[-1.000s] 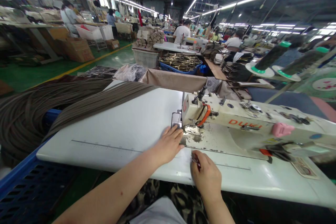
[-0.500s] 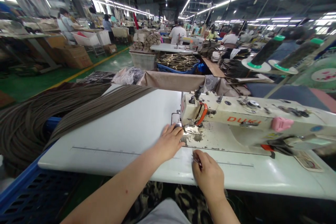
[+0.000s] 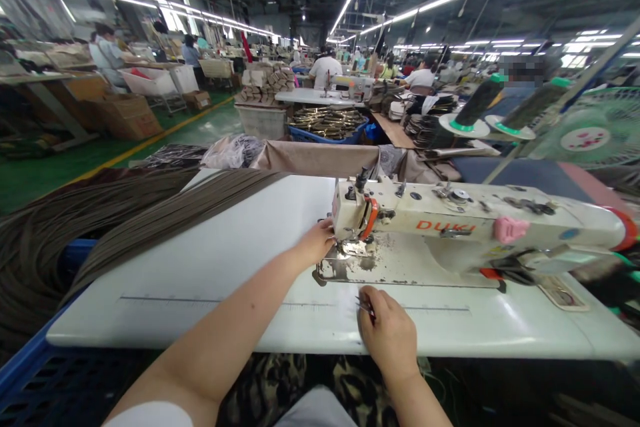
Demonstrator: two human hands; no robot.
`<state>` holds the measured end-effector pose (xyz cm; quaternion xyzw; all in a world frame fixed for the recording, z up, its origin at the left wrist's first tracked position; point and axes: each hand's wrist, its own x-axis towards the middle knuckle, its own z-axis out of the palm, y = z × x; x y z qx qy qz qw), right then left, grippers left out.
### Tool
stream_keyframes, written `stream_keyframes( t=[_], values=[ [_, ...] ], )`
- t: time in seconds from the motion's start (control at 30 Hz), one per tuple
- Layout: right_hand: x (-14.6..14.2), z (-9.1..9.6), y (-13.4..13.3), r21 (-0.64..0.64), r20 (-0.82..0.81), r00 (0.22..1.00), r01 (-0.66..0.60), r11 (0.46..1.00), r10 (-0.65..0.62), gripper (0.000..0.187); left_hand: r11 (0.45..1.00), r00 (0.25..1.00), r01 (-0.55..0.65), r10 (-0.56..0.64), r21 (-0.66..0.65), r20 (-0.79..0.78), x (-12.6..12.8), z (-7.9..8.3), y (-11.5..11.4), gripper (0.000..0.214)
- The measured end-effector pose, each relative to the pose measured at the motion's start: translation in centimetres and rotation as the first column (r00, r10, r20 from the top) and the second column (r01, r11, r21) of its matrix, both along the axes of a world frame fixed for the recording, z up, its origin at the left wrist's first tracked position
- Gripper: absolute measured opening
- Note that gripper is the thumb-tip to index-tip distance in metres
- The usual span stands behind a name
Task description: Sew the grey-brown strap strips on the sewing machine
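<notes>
Right fingers point(image 3: 379, 300) curled round slim pointed metal tool point(image 3: 363, 306); left fingers point(image 3: 327, 227) beside off-white metal sewing machine point(image 3: 395, 208), grip unclear.

The fingers of the left hand point(image 3: 318, 243) are partly hidden behind the sewing machine point(image 3: 475, 213). The right hand point(image 3: 389, 328) hides most of a small metal tool point(image 3: 369, 309), its kind unclear. Left of both hands, the view's edge crops dark strips point(image 3: 150, 227) and a blue basket point(image 3: 33, 350); far to their right, a green fan point(image 3: 585, 139).
</notes>
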<state>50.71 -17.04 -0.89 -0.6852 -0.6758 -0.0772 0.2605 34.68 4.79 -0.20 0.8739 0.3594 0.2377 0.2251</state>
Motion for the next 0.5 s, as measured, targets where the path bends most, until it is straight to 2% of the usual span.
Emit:
stream_keyframes(
  t=[0.2,0.5],
  values=[
    [0.0,-0.4,0.1,0.016,-0.013,1.0,0.005,1.0,-0.005,0.025,0.999,0.999,0.037,-0.037,-0.033,-0.005,0.8,0.1,1.6,0.034],
    [-0.1,-0.1,0.1,0.016,-0.058,0.998,0.002,1.0,-0.002,0.026,0.999,0.999,0.047,-0.047,0.008,-0.028,0.1,0.6,0.9,0.037]
  ],
)
